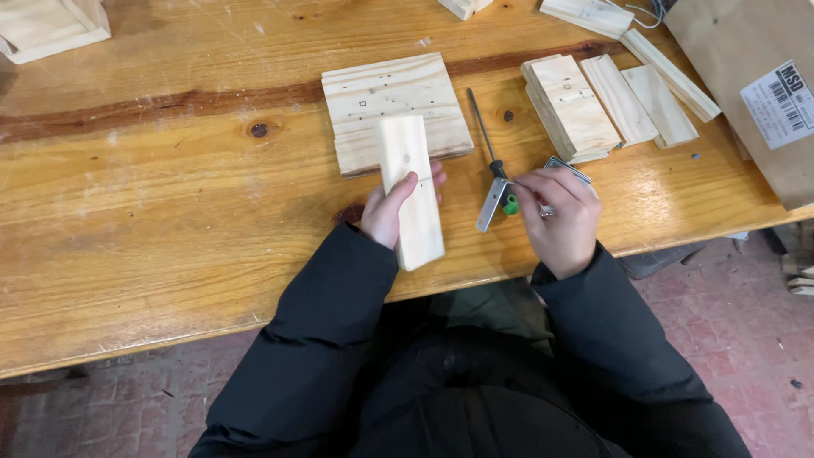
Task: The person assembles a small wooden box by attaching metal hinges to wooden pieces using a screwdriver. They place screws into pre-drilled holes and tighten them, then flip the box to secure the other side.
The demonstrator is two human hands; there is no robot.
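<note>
- Where the right hand [555, 216] curls over a folded metal bracket [494, 202], its fingertips hide what else it pinches, possibly a screw.
- Left hand [392, 208] grips one smooth, pale pine block [410, 191] above the table edge.
- One green-handled screwdriver [492, 153] lies on the varnished, knotty table [170, 187].

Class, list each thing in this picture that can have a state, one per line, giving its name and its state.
Left hand: closed around the wood block.
Wood block: held up off the table.
Right hand: fingers pinching the metal bracket.
Metal bracket: bent, held at one end.
Screwdriver: lying flat on the table, unheld.
Square board: lying flat, marked and drilled.
Wood pieces: lying side by side, partly stacked.
Table: scratched and worn.
</note>
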